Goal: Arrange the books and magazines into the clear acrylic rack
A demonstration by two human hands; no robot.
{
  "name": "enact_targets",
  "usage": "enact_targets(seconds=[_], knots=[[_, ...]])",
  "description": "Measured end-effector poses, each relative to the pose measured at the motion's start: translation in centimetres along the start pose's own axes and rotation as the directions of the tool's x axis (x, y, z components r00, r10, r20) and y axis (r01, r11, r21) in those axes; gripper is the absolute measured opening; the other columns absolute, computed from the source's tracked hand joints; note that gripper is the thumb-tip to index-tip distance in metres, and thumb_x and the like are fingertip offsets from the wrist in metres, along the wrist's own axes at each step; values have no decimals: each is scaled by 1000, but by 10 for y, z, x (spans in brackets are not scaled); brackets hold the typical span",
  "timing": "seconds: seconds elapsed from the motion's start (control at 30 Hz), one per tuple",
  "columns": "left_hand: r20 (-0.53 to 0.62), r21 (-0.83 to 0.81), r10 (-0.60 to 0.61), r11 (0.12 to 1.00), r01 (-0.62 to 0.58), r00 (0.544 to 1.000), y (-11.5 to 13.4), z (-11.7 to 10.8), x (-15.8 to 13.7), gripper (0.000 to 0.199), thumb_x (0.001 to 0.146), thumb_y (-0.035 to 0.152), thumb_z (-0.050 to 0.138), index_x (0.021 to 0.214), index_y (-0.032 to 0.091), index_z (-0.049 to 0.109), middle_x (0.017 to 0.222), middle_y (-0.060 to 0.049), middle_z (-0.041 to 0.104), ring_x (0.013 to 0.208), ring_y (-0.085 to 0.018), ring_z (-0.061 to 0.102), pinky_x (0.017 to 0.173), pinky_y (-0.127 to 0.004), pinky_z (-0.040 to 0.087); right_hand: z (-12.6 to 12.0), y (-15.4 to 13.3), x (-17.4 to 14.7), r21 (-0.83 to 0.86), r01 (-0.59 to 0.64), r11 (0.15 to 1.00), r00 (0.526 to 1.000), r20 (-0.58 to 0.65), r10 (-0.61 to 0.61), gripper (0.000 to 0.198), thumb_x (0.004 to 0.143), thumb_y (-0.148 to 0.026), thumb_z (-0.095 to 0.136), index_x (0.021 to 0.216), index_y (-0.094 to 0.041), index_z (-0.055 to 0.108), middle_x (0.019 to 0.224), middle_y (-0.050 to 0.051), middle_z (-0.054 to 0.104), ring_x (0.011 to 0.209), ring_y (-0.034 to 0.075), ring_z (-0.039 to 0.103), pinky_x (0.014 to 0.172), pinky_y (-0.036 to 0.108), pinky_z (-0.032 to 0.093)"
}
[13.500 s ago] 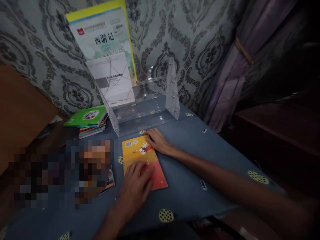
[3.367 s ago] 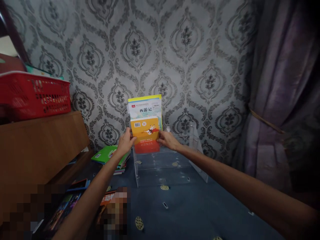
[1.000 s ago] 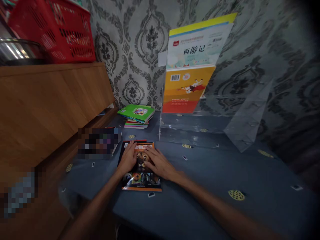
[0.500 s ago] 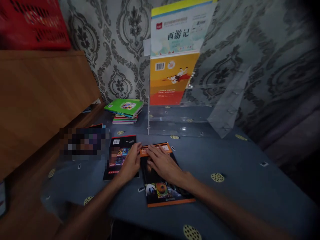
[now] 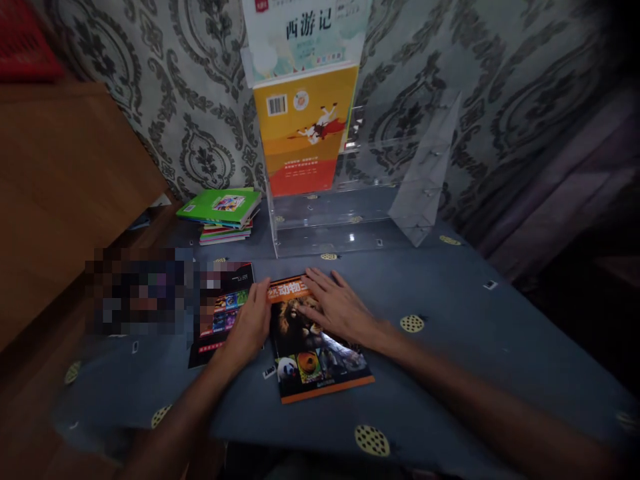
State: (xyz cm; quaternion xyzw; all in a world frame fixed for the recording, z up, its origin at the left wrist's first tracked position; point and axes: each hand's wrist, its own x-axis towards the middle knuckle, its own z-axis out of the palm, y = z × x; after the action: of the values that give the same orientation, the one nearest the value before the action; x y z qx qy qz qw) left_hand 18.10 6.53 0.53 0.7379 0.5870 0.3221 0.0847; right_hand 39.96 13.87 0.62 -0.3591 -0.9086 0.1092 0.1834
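A book with a lion, a panda and orange bands on its dark cover [image 5: 325, 367] lies face up in front of me. My right hand [image 5: 343, 307] rests flat across its upper right part, fingers spread, hiding part of the title. My left hand [image 5: 253, 320] is at the book's upper left edge, its fingers stretched out and close together. Under and beside my left wrist lies a second dark book [image 5: 220, 337] with small colourful pictures and a red line, partly covered by the hand.
Farther back, a clear acrylic rack [image 5: 330, 233] holds an orange book [image 5: 305, 143] and a pale-covered book [image 5: 307, 40]. To its left is a stack with a green book [image 5: 210, 205] on top. A blurred-out dark item [image 5: 140, 293] lies left on the blue patterned tablecloth [image 5: 450, 387].
My view has shifted, so the rack and stack sit farther left. My right hand has slid toward the right side of the cover, uncovering the lion and more of the title.
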Motion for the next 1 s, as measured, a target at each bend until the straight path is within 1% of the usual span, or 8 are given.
enact_targets(seconds=[0.13, 0.3, 0.5, 0.63, 0.73, 0.8, 0.9, 1.0], knots=[[-13, -1, -11, 1000, 11, 1000, -1, 0, 0, 44, 97, 14, 37, 141, 19, 39, 128, -14, 56, 125, -23, 57, 108, -44, 48, -4, 18, -12, 5, -68, 998, 997, -37, 68, 55, 98, -44, 44, 146, -16, 49, 153, 16, 48, 142, 30, 43, 119, 57, 28], [-2, 27, 7, 1000, -7, 1000, -1, -6, 3, 43, 95, 14, 39, 138, 20, 43, 126, -12, 59, 121, -23, 58, 105, -43, 49, -8, 29, -15, 73, -78, 994, 996, -43, 81, 46, 99, -34, 42, 142, -21, 52, 147, 11, 55, 139, 28, 48, 118, 57, 30], [94, 160, 97, 981, -111, 991, 5, -6, 13, 32, 98, 17, 40, 121, 22, 61, 135, -10, 61, 124, -24, 57, 114, -51, 41, -10, 26, -13, 67, -87, 994, 995, -34, 89, 46, 98, -31, 44, 141, -17, 54, 147, 14, 55, 140, 27, 47, 118, 55, 29], [127, 156, 114, 979, -134, 985, 5, 3, 23, 40, 96, 12, 39, 129, 20, 60, 137, -12, 59, 125, -25, 56, 110, -47, 46, -10, 26, -13, 64, -86, 994, 996, -32, 89, 45, 98, -30, 45, 140, -15, 54, 148, 15, 54, 140, 28, 46, 118, 55, 29], [161, 124, 88, 986, -109, 983, -3, 8, 35, 49, 90, 6, 38, 132, 18, 60, 138, -14, 57, 130, -24, 53, 112, -46, 44, -9, 27, -14, 58, -72, 996, 996, -49, 75, 44, 99, -30, 44, 141, -19, 54, 148, 13, 54, 140, 27, 46, 117, 57, 30], [192, 105, 67, 991, -88, 979, -10, 9, 45, 51, 89, 4, 38, 132, 19, 62, 140, -13, 55, 132, -24, 51, 114, -46, 42, -9, 28, -15, 57, -69, 996, 996, -49, 72, 44, 99, -30, 44, 141, -19, 54, 149, 14, 53, 140, 27, 45, 118, 56, 29], [233, 104, 59, 991, -86, 971, -16, 11, 59, 49, 92, 8, 40, 130, 24, 65, 146, -11, 51, 137, -26, 47, 116, -49, 38, -8, 30, -15, 67, -73, 995, 996, -41, 76, 46, 99, -31, 44, 141, -16, 54, 150, 16, 51, 141, 28, 44, 118, 57, 29], [250, 134, 93, 982, -130, 964, -11, 17, 67, 42, 97, 18, 43, 134, 27, 62, 152, -11, 45, 141, -28, 41, 117, -52, 35, -6, 33, -15, 95, -89, 991, 995, -39, 93, 46, 100, -34, 41, 141, -19, 54, 151, 15, 50, 143, 28, 42, 118, 56, 29]])
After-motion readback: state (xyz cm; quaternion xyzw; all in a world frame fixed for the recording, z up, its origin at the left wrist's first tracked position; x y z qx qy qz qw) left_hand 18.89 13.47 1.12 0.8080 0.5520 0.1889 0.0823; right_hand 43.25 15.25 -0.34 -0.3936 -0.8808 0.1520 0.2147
